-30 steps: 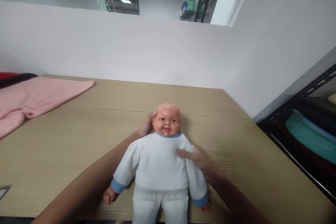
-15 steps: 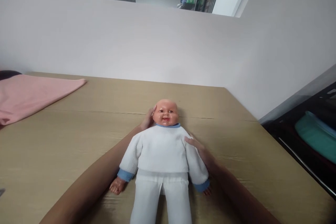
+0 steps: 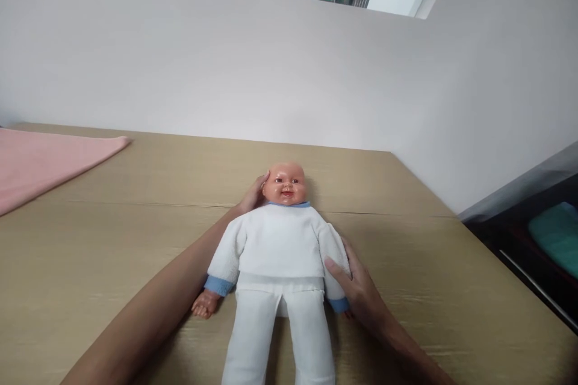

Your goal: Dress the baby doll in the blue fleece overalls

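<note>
Lying face up on the desk [image 3: 158,240], head view: doll [image 3: 282,243], between both forearms. Left grip [image 3: 253,194] cupped against its head, fingers partly hidden, closure cannot be told; right grip [image 3: 361,289] clamped on the doll's sleeve, thumb in front. Pink cloth [image 3: 49,165] well apart, left. Pale wall [image 3: 226,66] blocks far edge; black shelf [image 3: 510,240] at right holds teal item [image 3: 557,237].
</note>
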`<state>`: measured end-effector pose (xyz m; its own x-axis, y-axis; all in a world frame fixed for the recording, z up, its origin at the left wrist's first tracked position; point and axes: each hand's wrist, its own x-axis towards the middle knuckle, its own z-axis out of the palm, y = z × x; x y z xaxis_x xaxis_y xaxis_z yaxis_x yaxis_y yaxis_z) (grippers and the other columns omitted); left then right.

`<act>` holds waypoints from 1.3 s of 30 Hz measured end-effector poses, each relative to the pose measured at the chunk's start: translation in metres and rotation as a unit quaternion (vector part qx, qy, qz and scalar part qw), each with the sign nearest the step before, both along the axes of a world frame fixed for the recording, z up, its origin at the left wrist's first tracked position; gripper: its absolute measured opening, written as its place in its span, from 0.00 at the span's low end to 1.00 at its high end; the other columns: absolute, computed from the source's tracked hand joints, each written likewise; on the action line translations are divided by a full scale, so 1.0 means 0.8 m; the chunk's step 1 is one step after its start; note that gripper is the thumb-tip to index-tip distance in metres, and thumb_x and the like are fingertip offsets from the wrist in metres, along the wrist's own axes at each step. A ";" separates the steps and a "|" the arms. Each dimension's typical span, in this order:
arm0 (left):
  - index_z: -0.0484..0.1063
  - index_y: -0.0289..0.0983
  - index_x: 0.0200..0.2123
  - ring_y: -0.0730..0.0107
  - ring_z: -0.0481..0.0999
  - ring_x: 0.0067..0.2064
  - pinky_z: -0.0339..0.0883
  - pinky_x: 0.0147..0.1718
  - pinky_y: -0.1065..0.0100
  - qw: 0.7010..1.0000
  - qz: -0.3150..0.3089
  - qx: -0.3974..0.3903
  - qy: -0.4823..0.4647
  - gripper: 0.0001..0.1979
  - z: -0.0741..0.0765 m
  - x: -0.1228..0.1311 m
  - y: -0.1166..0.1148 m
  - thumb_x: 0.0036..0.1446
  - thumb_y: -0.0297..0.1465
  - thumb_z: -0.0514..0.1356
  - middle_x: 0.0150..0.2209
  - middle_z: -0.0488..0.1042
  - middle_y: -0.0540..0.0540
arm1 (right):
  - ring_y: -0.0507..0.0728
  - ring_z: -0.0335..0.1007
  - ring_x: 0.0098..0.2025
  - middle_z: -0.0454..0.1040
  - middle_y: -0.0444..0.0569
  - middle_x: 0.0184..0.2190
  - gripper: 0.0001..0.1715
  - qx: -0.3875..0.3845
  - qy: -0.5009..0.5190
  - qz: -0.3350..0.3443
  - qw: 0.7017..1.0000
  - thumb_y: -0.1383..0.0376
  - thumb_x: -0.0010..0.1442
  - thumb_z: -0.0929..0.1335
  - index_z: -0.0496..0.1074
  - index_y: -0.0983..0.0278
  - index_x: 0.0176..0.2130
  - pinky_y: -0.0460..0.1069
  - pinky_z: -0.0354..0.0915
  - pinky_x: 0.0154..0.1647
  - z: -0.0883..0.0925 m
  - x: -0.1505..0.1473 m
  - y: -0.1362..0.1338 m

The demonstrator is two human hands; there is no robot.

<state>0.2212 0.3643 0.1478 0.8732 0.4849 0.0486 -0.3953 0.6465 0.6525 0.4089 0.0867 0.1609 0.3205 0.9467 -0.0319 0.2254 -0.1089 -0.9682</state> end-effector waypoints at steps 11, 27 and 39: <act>0.74 0.29 0.70 0.35 0.73 0.73 0.54 0.79 0.41 0.999 0.000 0.010 0.037 0.37 -0.017 0.005 0.009 0.74 0.54 0.60 0.65 0.80 0.30 | 0.73 0.64 0.78 0.68 0.57 0.76 0.43 0.002 -0.130 0.002 0.991 0.39 0.74 0.67 0.65 0.56 0.76 0.72 0.56 0.81 -0.019 0.010 -0.008; 0.76 0.33 0.70 0.40 0.75 0.73 0.60 0.77 0.45 0.996 0.060 0.053 0.043 0.31 -0.002 0.002 -0.006 0.76 0.49 0.62 0.67 0.80 0.34 | 0.72 0.62 0.79 0.68 0.56 0.77 0.42 -0.012 -0.135 0.010 0.991 0.38 0.74 0.67 0.65 0.54 0.76 0.72 0.56 0.82 -0.022 0.013 -0.009; 0.80 0.37 0.63 0.38 0.78 0.69 0.66 0.72 0.45 0.984 0.144 0.085 0.056 0.26 -0.005 0.006 -0.004 0.70 0.46 0.69 0.64 0.82 0.36 | 0.71 0.59 0.80 0.66 0.56 0.78 0.41 -0.019 -0.137 0.012 0.990 0.38 0.74 0.67 0.65 0.54 0.75 0.71 0.53 0.83 -0.017 0.012 -0.010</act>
